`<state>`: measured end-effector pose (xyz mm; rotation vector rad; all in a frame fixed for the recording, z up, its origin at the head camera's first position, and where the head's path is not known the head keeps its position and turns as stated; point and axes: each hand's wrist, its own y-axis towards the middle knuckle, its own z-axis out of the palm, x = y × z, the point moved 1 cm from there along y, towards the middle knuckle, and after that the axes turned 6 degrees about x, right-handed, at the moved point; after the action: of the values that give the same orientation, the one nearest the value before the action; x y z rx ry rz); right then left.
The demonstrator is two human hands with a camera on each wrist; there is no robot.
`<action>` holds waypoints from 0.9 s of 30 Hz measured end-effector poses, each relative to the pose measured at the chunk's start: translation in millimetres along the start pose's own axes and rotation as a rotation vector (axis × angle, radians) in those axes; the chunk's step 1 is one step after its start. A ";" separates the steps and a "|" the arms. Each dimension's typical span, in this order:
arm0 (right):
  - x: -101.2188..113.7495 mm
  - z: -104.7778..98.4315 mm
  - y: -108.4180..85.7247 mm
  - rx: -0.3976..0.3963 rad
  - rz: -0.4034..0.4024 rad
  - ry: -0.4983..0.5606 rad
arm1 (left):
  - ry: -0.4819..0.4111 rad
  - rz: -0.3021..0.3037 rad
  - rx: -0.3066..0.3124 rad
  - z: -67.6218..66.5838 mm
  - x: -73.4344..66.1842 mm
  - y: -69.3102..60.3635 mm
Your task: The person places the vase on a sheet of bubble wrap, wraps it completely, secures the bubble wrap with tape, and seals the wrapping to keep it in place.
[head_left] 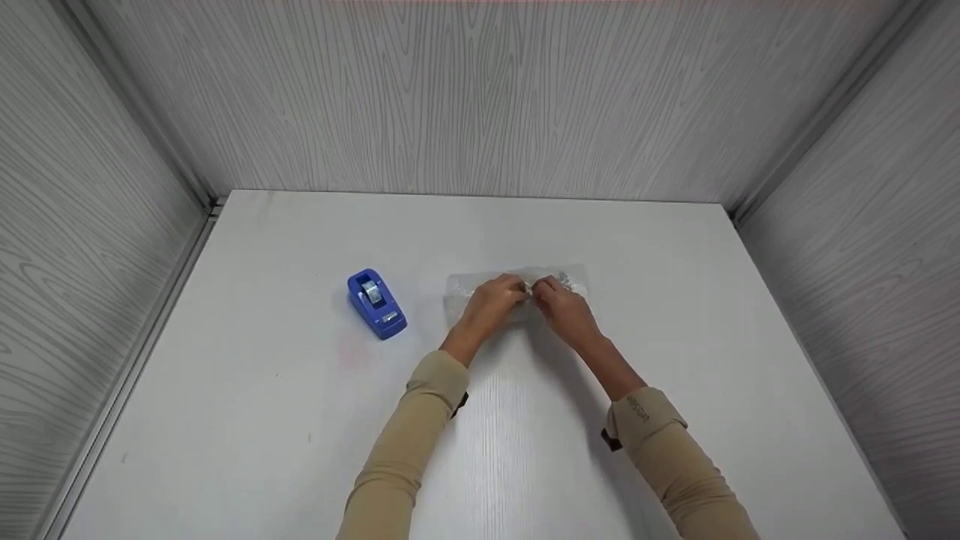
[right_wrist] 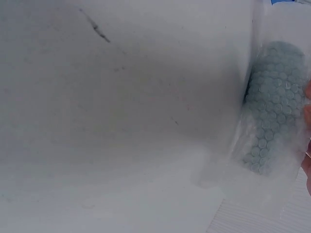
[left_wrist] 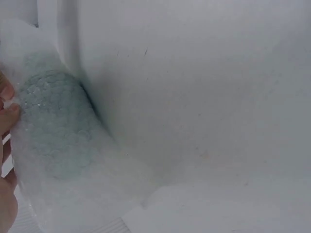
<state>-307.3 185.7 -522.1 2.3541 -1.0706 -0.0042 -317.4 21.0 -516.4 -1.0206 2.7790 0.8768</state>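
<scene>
A piece of clear bubble wrap [head_left: 461, 289] lies on the white table in the head view, with both hands at its middle. The left hand [head_left: 493, 302] pinches its edge with bent fingers; the right hand [head_left: 564, 309] pinches it close beside, the fingertips of the two nearly meeting. In the left wrist view the bubble wrap [left_wrist: 58, 126] covers a greenish rounded object, and the left hand's fingers [left_wrist: 9, 116] are at its edge. The right wrist view shows the bubble wrap [right_wrist: 272, 107] around the same greenish shape, with the right fingers [right_wrist: 308, 111] at the frame's edge.
A blue tape dispenser [head_left: 377, 304] stands on the white table [head_left: 262, 375], to the left of the bubble wrap. Grey wood-grain panels [head_left: 480, 97] rise behind the table and on both sides.
</scene>
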 end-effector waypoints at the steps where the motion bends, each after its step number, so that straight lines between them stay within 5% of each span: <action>1: 0.2 0.0 -0.3 0.001 0.010 -0.002 | -0.003 0.003 -0.010 0.5 -0.1 0.2; 6: -0.6 -0.5 -1.4 0.027 0.037 -0.004 | 0.026 0.021 -0.024 1.1 -0.4 1.0; 16: -6.1 1.3 -3.4 0.042 -0.063 0.006 | 0.154 0.134 -0.089 4.9 0.2 0.3; 27: -0.4 -2.5 -1.8 0.014 -0.071 -0.048 | 0.144 0.124 -0.147 7.0 2.7 -2.9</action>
<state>-305.8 188.1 -521.0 2.4144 -1.0118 -0.0798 -318.7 21.3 -524.3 -0.9754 2.9631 1.0782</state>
